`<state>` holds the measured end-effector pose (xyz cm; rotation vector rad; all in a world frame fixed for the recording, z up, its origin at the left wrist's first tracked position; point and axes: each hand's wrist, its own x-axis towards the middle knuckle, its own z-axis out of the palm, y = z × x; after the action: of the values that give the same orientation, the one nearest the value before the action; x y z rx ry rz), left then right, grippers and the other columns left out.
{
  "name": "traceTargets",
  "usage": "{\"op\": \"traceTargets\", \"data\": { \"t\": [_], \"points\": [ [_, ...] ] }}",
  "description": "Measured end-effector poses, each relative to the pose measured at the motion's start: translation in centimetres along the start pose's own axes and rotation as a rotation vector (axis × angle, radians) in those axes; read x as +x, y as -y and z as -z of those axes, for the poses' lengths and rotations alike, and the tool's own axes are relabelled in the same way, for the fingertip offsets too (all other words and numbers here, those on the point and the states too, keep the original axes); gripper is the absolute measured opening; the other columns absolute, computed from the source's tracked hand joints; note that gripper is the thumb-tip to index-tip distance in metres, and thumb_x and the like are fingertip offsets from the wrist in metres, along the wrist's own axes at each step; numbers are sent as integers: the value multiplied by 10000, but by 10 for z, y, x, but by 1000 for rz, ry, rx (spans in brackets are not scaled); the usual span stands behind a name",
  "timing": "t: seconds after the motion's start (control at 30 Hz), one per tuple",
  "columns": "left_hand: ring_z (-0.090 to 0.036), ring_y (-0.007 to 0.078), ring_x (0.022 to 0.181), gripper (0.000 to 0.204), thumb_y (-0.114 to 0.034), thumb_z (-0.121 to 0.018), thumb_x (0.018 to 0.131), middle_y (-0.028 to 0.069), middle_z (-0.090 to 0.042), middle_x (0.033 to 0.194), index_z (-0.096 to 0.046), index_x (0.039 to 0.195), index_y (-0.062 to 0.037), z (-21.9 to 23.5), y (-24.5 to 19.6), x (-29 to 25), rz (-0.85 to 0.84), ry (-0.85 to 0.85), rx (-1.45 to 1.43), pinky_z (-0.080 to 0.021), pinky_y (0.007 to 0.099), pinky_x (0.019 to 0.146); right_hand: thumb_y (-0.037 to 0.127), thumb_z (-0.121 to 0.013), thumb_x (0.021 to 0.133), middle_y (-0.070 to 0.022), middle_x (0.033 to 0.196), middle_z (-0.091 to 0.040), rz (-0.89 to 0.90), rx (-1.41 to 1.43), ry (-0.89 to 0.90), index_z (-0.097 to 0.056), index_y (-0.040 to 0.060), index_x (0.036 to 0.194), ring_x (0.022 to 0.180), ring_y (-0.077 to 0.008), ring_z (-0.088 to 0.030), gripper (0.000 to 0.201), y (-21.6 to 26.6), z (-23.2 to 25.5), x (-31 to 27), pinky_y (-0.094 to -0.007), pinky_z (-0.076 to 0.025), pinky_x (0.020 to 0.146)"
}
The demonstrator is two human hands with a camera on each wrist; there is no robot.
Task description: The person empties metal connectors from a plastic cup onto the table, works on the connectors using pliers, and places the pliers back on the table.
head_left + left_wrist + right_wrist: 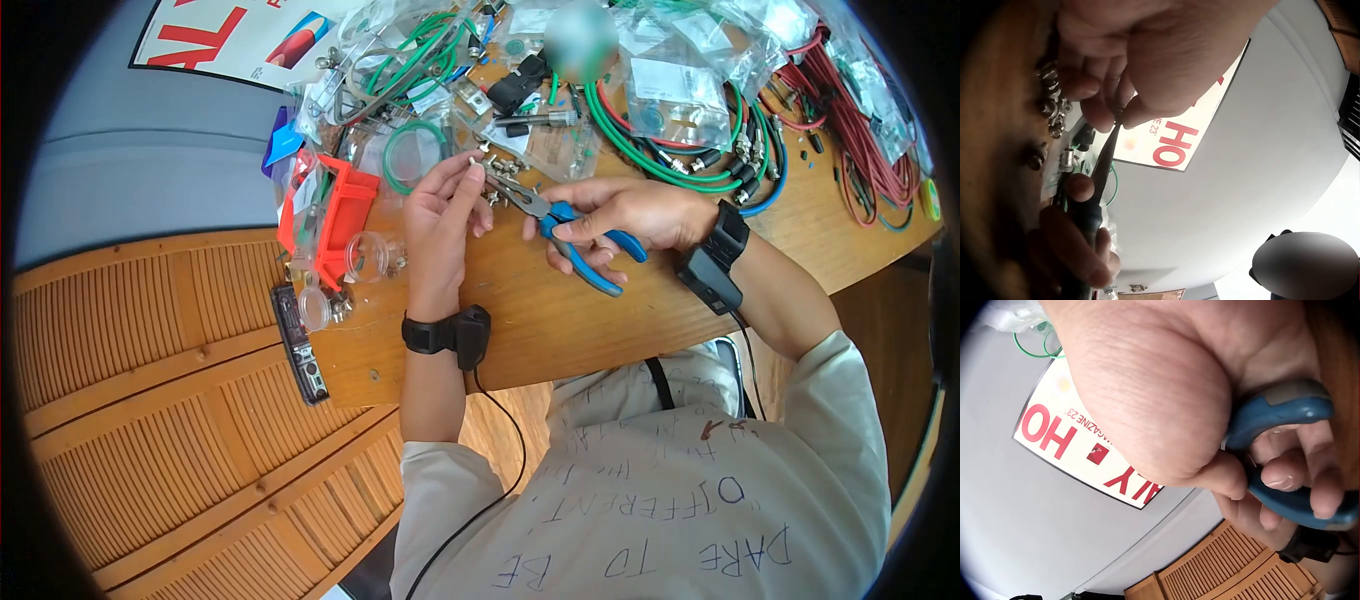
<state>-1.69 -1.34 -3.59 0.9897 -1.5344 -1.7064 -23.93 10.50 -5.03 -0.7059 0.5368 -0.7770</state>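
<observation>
My right hand (640,215) grips long-nose pliers (528,202) with blue handles, its fingers wrapped around and between them. The plier tips reach left to the fingertips of my left hand (442,215). Thumb and fingers of that hand pinch a small, light-coloured piece (476,163), mostly hidden by the fingers; I cannot tell its kind. In the left wrist view the narrow plier nose (1107,156) meets the pinched fingertips. One blue handle (1291,503) runs past the fingers in the right wrist view. Small metal connectors (1052,103) lie on the wooden table below the left hand.
A red plastic bin (350,215) and a clear round container (367,257) stand left of the left hand. Behind the hands lie plastic bags (675,95), coiled green cables (610,140) and a black clamp-like piece (518,85). Red cables (850,110) pile up at right.
</observation>
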Motion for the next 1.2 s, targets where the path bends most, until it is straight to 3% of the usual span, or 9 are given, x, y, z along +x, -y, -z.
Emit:
{"op": "traceTargets", "data": {
  "t": [0.4, 0.8, 1.2],
  "points": [
    [-579, 74, 617, 346, -198, -697, 1051, 14, -688, 900, -680, 1309, 31, 3, -1, -1, -13, 26, -13, -402, 222, 538, 185, -579, 1100, -125, 1025, -668, -1, -10, -1, -536, 22, 1374, 621, -104, -538, 322, 0, 0, 1, -306, -520, 565],
    [-573, 70, 610, 326, -196, -679, 1059, -13, -645, 739, -699, 1301, 21, 2, -4, -3, -7, 49, 37, -393, 217, 548, 195, -579, 1106, -85, 963, -660, -30, -10, -11, -556, 30, 1361, 611, -84, -515, 305, 4, -4, -2, -262, -469, 527],
    [-572, 58, 617, 324, -205, -685, 1058, -16, -654, 766, -704, 1296, 13, 1, -3, -3, -34, 33, 53, -389, 213, 554, 191, -572, 1112, -88, 964, -659, -35, -8, -23, -552, 29, 1358, 579, -75, -487, 296, 4, -4, -2, -258, -459, 517]
  ]
}}
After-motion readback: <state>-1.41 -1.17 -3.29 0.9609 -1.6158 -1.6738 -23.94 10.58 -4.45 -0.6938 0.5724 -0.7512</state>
